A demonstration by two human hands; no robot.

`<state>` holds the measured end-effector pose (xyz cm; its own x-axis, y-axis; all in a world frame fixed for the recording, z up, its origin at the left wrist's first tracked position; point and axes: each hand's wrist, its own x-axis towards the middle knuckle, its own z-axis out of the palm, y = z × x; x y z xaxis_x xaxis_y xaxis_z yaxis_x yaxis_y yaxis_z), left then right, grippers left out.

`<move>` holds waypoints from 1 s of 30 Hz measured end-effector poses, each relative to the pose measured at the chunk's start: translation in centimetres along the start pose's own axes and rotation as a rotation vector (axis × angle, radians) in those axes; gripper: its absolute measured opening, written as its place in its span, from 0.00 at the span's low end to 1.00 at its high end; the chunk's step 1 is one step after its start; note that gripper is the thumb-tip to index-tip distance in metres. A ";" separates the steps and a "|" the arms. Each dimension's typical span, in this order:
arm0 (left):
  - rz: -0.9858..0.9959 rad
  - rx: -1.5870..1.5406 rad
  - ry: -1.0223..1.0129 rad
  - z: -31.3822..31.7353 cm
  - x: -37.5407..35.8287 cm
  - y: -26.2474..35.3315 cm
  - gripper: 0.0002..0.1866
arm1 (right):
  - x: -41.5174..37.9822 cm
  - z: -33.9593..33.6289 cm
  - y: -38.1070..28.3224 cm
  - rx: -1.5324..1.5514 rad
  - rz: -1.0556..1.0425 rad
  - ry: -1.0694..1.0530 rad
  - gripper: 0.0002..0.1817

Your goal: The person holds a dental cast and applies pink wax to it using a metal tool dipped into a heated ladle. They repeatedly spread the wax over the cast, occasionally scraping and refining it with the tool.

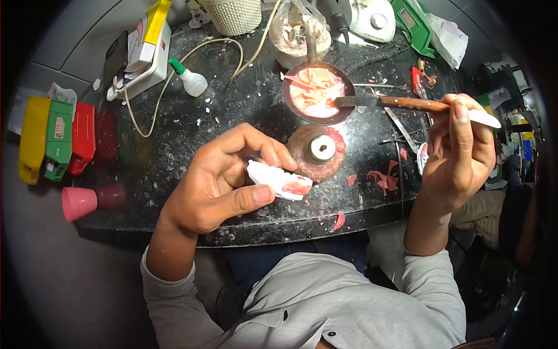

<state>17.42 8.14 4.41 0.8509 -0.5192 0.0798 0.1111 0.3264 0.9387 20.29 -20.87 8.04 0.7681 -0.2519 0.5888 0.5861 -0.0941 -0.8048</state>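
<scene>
My left hand (218,183) grips a white plaster dental cast (264,175) between thumb and fingers, above the table's front edge. A patch of pink wax (297,185) covers the cast's right end. In my right hand (462,151) is a wax knife with a wooden handle (414,103), held by the fingers, a pale end sticking out past them. Its metal blade (356,101) reaches left over the rim of a small pan (286,100), the tip at the pink wax (314,87) inside. Just in front of the pan stands a wax-smeared burner (322,149) with a round metal top.
Pink wax scraps (385,179) and metal tools (401,127) lie on the black table (244,224). A green-capped bottle (189,78), a cable (152,113) and a white box (145,67) are at the left. Coloured bins (58,136) and a pink cup (79,203) stand at the far left.
</scene>
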 end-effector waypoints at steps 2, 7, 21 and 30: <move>0.002 0.010 -0.005 -0.1 0.1 0.1 0.20 | 0.0 0.0 0.2 -0.002 -0.003 -0.004 0.08; -0.020 0.049 0.000 -0.5 -0.1 0.4 0.18 | -0.1 0.1 0.3 0.003 0.010 -0.023 0.07; -0.045 0.069 -0.018 -0.8 -0.1 0.4 0.17 | 0.4 -1.5 0.5 0.297 0.104 -0.145 0.09; -0.006 0.120 -0.045 -1.1 0.0 0.1 0.17 | 0.2 -1.5 0.3 0.201 0.118 -0.167 0.10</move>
<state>17.97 9.04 4.19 0.8261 -0.5570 0.0862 0.0522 0.2278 0.9723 20.20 -22.38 7.80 0.8559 -0.0863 0.5098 0.5170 0.1239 -0.8470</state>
